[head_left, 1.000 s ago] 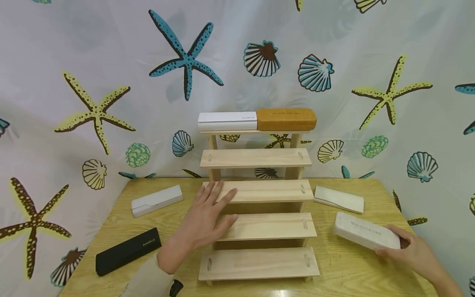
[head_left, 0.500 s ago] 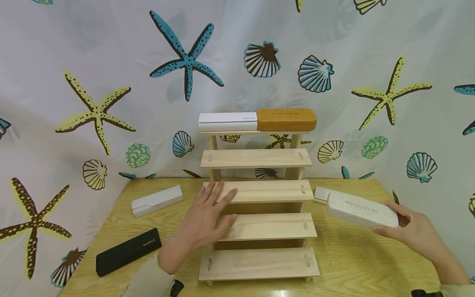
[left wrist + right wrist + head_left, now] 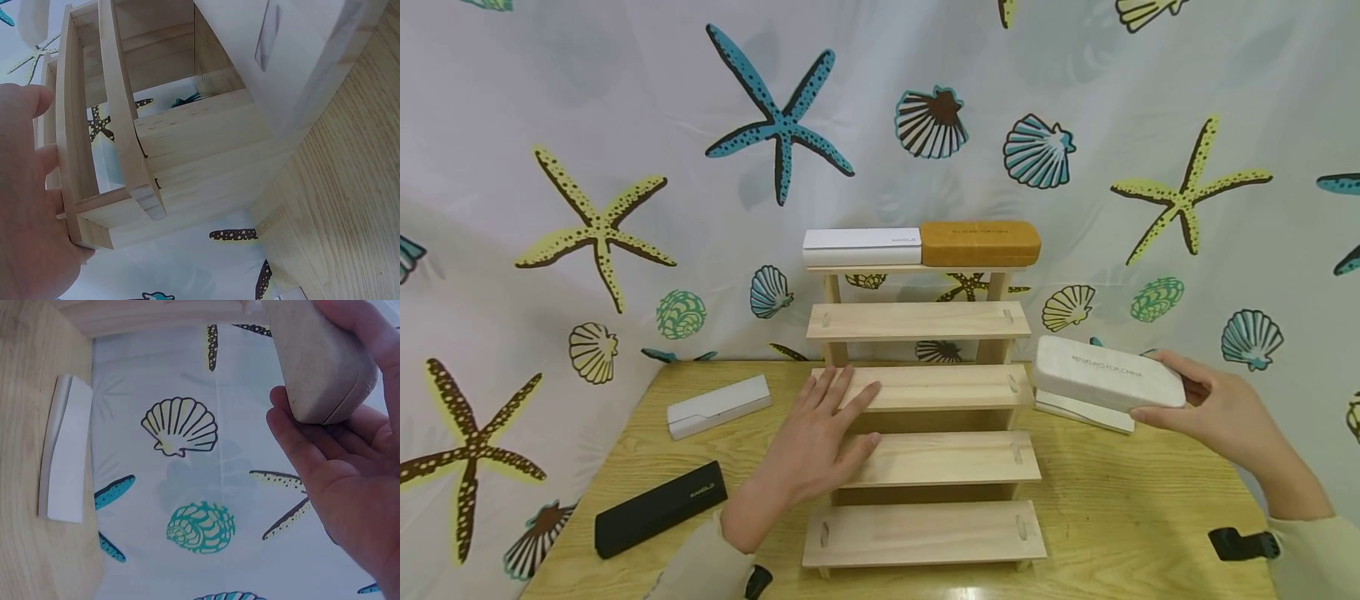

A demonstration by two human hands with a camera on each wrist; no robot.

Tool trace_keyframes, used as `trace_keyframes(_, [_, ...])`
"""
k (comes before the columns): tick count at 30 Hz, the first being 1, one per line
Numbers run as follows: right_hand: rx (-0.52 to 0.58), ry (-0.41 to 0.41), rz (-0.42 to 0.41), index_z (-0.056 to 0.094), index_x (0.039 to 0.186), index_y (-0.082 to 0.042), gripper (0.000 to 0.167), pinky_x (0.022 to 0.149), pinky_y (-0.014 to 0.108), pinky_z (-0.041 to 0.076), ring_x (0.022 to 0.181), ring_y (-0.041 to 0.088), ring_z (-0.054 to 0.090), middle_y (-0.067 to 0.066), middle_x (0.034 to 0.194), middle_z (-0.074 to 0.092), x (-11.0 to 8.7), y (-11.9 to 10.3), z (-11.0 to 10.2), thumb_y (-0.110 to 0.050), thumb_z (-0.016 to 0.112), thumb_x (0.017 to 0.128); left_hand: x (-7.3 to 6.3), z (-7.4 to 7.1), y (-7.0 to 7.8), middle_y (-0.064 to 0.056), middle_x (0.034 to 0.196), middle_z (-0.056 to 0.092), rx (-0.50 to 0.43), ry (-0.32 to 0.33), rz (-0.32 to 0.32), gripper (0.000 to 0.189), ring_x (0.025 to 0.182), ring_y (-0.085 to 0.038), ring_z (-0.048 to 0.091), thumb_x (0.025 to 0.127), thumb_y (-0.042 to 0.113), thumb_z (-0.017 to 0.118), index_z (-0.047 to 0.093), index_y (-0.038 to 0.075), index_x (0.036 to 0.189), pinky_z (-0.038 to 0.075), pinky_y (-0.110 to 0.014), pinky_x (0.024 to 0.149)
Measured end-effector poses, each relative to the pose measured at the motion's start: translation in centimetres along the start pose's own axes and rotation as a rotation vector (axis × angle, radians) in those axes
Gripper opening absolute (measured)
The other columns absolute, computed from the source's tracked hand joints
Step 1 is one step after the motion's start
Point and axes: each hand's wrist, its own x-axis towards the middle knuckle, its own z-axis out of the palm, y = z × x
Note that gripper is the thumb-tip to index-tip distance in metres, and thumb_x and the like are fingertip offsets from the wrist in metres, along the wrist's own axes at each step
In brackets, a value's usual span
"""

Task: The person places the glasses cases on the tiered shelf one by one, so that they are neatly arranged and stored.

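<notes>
My right hand (image 3: 1221, 408) grips the right end of a white glasses case (image 3: 1108, 372) with printed lettering, thumb on the near side and fingers behind. In the right wrist view the case (image 3: 325, 362) sits between thumb and fingers, well off the table. My left hand (image 3: 816, 442) lies with spread, straight fingers on the left side of a stepped wooden display rack (image 3: 925, 533), fingertips on its middle shelf. On the top shelf a white case (image 3: 861, 247) and an orange-brown case (image 3: 980, 243) stand end to end.
A flat white case (image 3: 1086, 410) lies right of the rack, partly hidden behind the held one. On the left of the wooden table (image 3: 1120, 533) lie another white case (image 3: 718, 406) and a black case (image 3: 660, 509). A shell-patterned curtain (image 3: 700, 125) hangs behind.
My right hand has raised the white glasses case off the table and carried it up and leftward, toward the rack's right side. The left hand has stayed on the rack.
</notes>
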Motion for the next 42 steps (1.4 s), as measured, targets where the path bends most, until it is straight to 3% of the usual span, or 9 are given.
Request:
trace_keyframes(9, [0.045, -0.049, -0.089, 0.055, 0.154, -0.023, 0.075, 0.076, 0.02, 0.057, 0.101, -0.005, 0.067, 0.01, 0.137, 0.067, 3.3, -3.9, 1.4, -0.034, 0.088, 0.088, 0.0, -0.2, 0.1, -0.023, 0.171, 0.031, -0.005, -0.01, -0.005, 0.065, 0.16, -0.045, 0.026, 0.105, 0.051, 0.056, 0.046, 0.021, 0.162, 0.019, -0.06, 0.132])
trace_keyframes(13, [0.062, -0.062, -0.117, 0.051, 0.157, -0.019, 0.081, 0.08, 0.015, 0.056, 0.106, -0.01, 0.064, 0.012, 0.15, 0.059, 4.6, -5.2, 2.1, -0.033, 0.089, 0.087, -0.1, -0.3, 0.1, -0.023, 0.17, 0.032, -0.007, -0.01, -0.006, 0.065, 0.16, -0.045, 0.026, 0.104, 0.05, 0.056, 0.046, 0.02, 0.161, 0.02, -0.061, 0.131])
trace_keyframes(17, [0.059, -0.073, -0.124, 0.047, 0.16, -0.015, 0.088, 0.081, 0.014, 0.054, 0.113, 0.0, 0.065, 0.015, 0.158, 0.052, 5.8, -6.7, 2.7, -0.035, 0.09, 0.086, -0.1, -0.3, 0.0, -0.023, 0.17, 0.032, -0.005, -0.002, -0.002, 0.065, 0.159, -0.047, 0.028, 0.104, 0.05, 0.056, 0.046, 0.02, 0.161, 0.021, -0.062, 0.131])
trace_keyframes(20, [0.078, -0.086, -0.135, 0.049, 0.159, -0.014, 0.086, 0.081, 0.015, 0.054, 0.111, 0.009, 0.066, 0.014, 0.151, 0.059, 6.8, -7.6, 3.2, -0.034, 0.09, 0.086, -0.1, -0.2, 0.0, -0.023, 0.17, 0.032, -0.003, -0.001, -0.001, 0.065, 0.158, -0.047, 0.029, 0.104, 0.05, 0.056, 0.046, 0.02, 0.161, 0.021, -0.062, 0.131])
trace_keyframes(21, [0.088, -0.088, -0.14, 0.05, 0.158, -0.014, 0.086, 0.081, 0.016, 0.055, 0.108, 0.006, 0.065, 0.013, 0.146, 0.062, 7.1, -7.8, 3.4, -0.034, 0.09, 0.085, -0.1, -0.2, -0.1, -0.023, 0.17, 0.032, -0.001, -0.002, -0.001, 0.065, 0.158, -0.047, 0.028, 0.104, 0.05, 0.056, 0.046, 0.02, 0.161, 0.021, -0.062, 0.131])
trace_keyframes(25, [0.121, -0.103, -0.173, 0.054, 0.155, -0.015, 0.081, 0.081, 0.018, 0.055, 0.106, 0.014, 0.067, 0.011, 0.138, 0.067, 8.3, -8.6, 4.3, -0.031, 0.091, 0.085, -0.1, -0.1, -0.1, -0.023, 0.17, 0.032, -0.001, -0.002, -0.001, 0.065, 0.159, -0.047, 0.029, 0.104, 0.051, 0.056, 0.047, 0.021, 0.161, 0.021, -0.062, 0.131])
trace_keyframes(32, [0.129, -0.12, -0.187, 0.049, 0.158, -0.013, 0.086, 0.083, 0.017, 0.055, 0.11, 0.018, 0.066, 0.011, 0.138, 0.067, 10.1, -10.4, 5.6, -0.032, 0.091, 0.085, -0.1, -0.1, -0.1, -0.022, 0.17, 0.033, 0.004, 0.0, -0.001, 0.065, 0.159, -0.045, 0.027, 0.105, 0.051, 0.055, 0.047, 0.022, 0.161, 0.022, -0.062, 0.13])
trace_keyframes(42, [0.187, -0.148, -0.26, 0.06, 0.148, -0.016, 0.072, 0.087, 0.02, 0.054, 0.106, 0.021, 0.066, 0.008, 0.134, 0.068, 12.6, -12.7, 7.5, -0.029, 0.091, 0.084, 0.0, -0.1, -0.1, -0.023, 0.17, 0.033, 0.0, 0.0, 0.004, 0.065, 0.16, -0.045, 0.026, 0.105, 0.051, 0.055, 0.045, 0.022, 0.162, 0.021, -0.062, 0.131])
